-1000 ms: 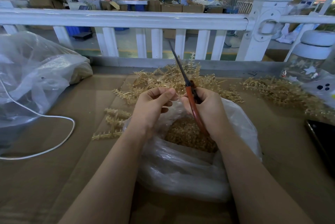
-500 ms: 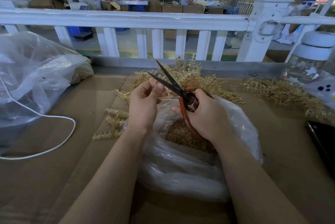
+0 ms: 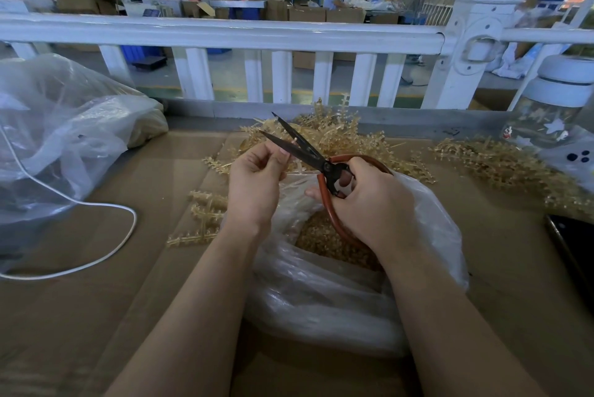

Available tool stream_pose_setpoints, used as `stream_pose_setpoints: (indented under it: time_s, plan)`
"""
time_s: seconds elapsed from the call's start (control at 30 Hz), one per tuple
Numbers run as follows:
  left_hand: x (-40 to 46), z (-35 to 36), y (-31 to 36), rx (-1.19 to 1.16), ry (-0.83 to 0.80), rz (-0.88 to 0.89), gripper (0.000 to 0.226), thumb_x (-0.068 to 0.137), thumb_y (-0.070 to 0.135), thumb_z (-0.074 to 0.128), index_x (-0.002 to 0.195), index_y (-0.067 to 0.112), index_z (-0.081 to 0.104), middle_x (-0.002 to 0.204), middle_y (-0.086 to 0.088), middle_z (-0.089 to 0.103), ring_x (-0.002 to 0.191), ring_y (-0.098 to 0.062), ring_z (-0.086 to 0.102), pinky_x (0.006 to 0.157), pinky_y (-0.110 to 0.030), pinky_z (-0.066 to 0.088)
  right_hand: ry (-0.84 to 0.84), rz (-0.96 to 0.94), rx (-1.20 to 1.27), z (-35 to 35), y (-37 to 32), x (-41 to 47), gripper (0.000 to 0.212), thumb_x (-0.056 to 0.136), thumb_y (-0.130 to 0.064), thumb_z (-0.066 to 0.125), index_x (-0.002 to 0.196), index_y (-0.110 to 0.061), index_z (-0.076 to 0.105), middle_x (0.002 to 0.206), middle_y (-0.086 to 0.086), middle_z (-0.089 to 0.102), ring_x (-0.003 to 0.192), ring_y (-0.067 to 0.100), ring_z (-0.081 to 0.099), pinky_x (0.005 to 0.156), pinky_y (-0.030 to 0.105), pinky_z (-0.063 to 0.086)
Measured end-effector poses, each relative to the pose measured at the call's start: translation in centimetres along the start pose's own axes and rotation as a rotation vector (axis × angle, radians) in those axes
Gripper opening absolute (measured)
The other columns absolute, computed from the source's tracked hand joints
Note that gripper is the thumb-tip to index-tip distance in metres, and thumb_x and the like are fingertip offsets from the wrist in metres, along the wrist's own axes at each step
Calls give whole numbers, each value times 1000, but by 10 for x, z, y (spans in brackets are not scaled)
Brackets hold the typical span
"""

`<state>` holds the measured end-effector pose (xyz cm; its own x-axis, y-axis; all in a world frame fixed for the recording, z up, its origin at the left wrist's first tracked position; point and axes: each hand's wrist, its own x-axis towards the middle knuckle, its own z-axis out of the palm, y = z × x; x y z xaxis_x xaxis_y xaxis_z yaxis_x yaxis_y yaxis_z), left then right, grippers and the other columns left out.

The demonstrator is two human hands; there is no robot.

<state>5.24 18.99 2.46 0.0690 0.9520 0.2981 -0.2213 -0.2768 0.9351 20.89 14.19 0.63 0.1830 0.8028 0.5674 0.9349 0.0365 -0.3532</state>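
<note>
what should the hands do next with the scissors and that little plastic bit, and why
Probably squeeze the right hand to close the scissors. Their blades stand open, and the left hand pinches a small plastic piece right between them, so a snip looks due. The clear bag of loose bits lies just below the hands.

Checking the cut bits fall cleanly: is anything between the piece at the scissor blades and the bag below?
Nothing visible blocks it. The left hand pinches the plastic piece between the open blades of the scissors, gripped by the right hand. The clear bag gapes below the hands; only the scissors' red handle loop crosses its mouth.
</note>
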Motion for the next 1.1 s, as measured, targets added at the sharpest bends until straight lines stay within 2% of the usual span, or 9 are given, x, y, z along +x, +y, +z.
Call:
stream_pose_setpoints:
  time_s: [0.17,0.3,0.43,0.6,0.73,0.93,1.1]
  plan:
    - [0,-1,0,-3,-17,2,26,99,13,55,78,20,69,65,11,56,69,-10,42,64,-20,40,41,-21,13,1,0,-1,58,77,-82,55,85,-25,65,72,-15,64,65,5,58,56,23,49]
    - [1,-2,-1,-20,-28,5,24,99,14,56,79,18,69,65,11,55,68,-9,42,65,-20,40,33,-10,37,1,-1,-1,65,72,-88,48,80,-25,62,68,-15,62,62,6,57,55,24,47]
    - [1,-3,-1,-22,-41,10,25,99,15,56,77,20,67,64,14,55,67,-7,43,66,-20,40,14,4,71,2,0,0,65,70,-89,49,76,-25,59,65,-14,60,61,4,55,53,20,43]
    - [1,-3,-1,-47,-51,9,33,99,14,55,70,24,67,64,11,52,66,-8,41,66,-20,40,15,-5,101,2,0,-1,66,69,-90,46,75,-25,58,66,-14,62,61,4,57,53,20,46]
    - [1,-3,-1,-58,-57,9,29,99,13,55,73,20,65,66,5,49,66,-9,40,65,-21,38,20,-11,90,3,1,0,70,69,-91,43,77,-24,62,67,-13,63,60,5,58,53,20,48]
    - [3,-3,-3,-64,-45,-7,26,99,14,56,74,15,64,66,4,51,66,-10,40,67,-22,39,15,11,96,3,2,2,61,70,-87,51,75,-27,59,65,-16,59,58,-1,53,51,13,38]
    - [2,-2,-2,-81,-45,-6,28,99,13,56,74,18,67,68,-1,49,67,-12,39,67,-23,38,5,15,111,3,1,2,65,68,-88,51,72,-23,58,63,-16,56,57,0,52,51,18,42]
